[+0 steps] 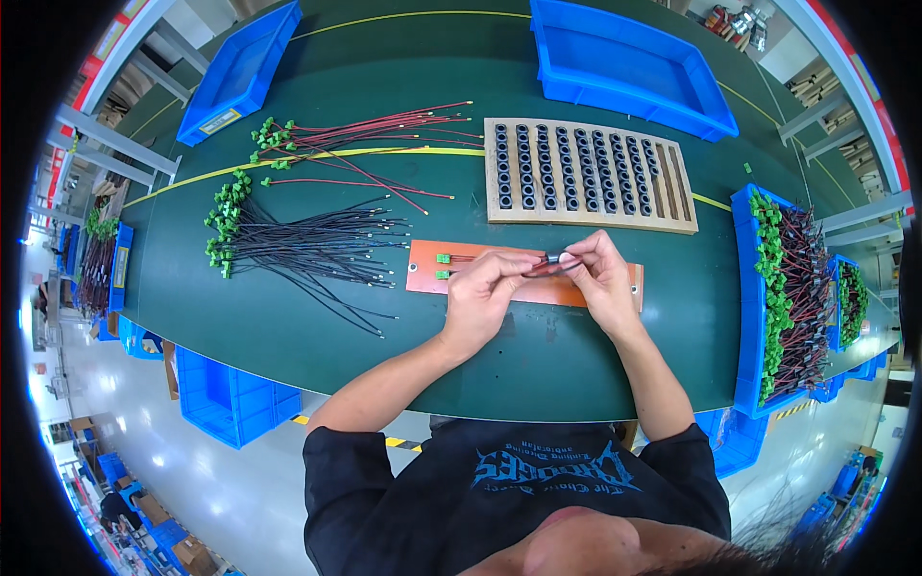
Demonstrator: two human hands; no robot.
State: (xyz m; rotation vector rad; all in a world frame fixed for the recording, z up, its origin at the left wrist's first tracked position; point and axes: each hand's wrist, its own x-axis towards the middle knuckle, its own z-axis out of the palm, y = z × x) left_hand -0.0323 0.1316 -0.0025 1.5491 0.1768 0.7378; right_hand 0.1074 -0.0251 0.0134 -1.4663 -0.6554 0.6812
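Above an orange board (419,269), my two hands meet at a small black ring (553,257) with wires at it. My left hand (482,294) is closed in a pinch on the red and black wires just left of the ring. My right hand (607,284) pinches the ring from the right, its fingertips covering part of it. Whether the wires run through the ring cannot be made out. Two green connectors (443,259) lie at the board's left end, their wires leading under my left hand.
Red wires (384,120) and black wires (317,240) with green connectors lie in bundles at left. Behind the board stands a wooden tray (595,220) holding rows of black rings. Blue bins (634,72) stand at the back; another bin (747,288) at right holds many wired connectors.
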